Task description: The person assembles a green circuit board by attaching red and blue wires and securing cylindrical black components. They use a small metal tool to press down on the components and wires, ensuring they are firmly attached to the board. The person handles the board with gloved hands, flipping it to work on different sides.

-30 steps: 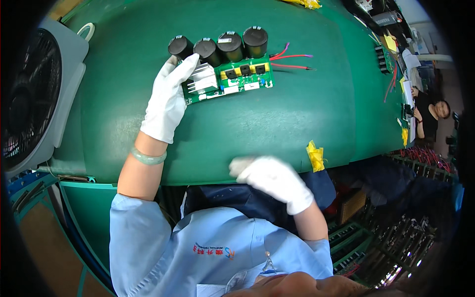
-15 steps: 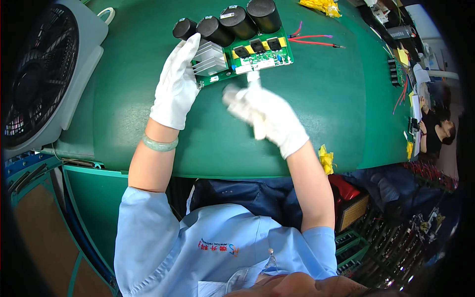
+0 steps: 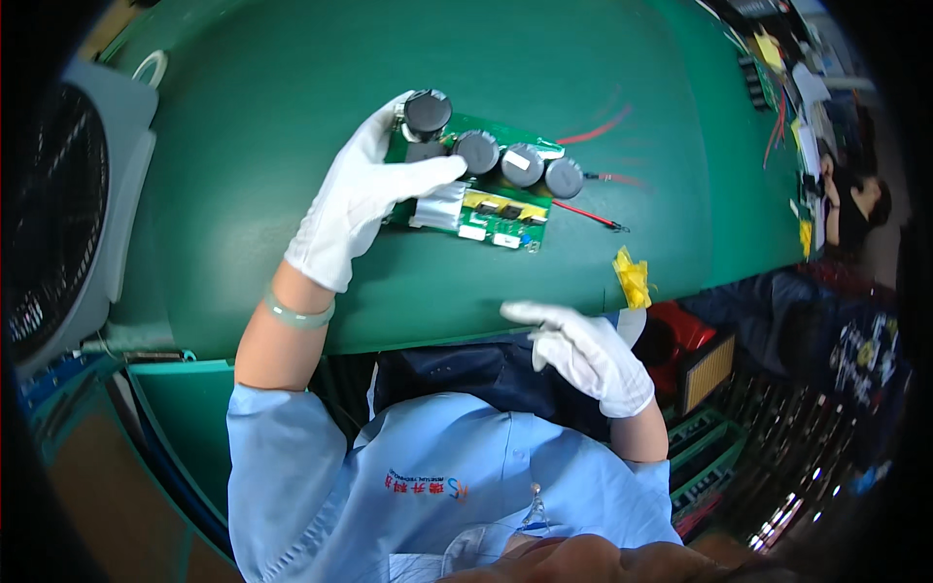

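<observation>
A green circuit board [image 3: 534,206] with several black cylindrical capacitors [image 3: 476,153], a silver heat sink [image 3: 437,209] and red wires [image 3: 589,216] sits over the mat. My left hand [image 3: 364,189], in a white glove, grips it at its left end. The thumb reaches across beside a capacitor and the other fingers go round the far side. My right hand [image 3: 583,355], gloved too, hovers at the near edge of the table, away from the board. Its forefinger stretches out to the left, the other fingers are loosely bent, and nothing shows in it.
Crumpled yellow tape [image 3: 632,279] lies near the front edge, just beyond my right hand. A grey fan [image 3: 92,194] stands on the left. Another board with red wires [image 3: 753,83] lies far right, where a person [image 3: 855,204] sits. Green trays [image 3: 705,457] are below right.
The board has turned and come nearer, its capacitors now facing up, with my left hand shifted over its left end. My right hand has left the board and drawn back toward the table's edge.
</observation>
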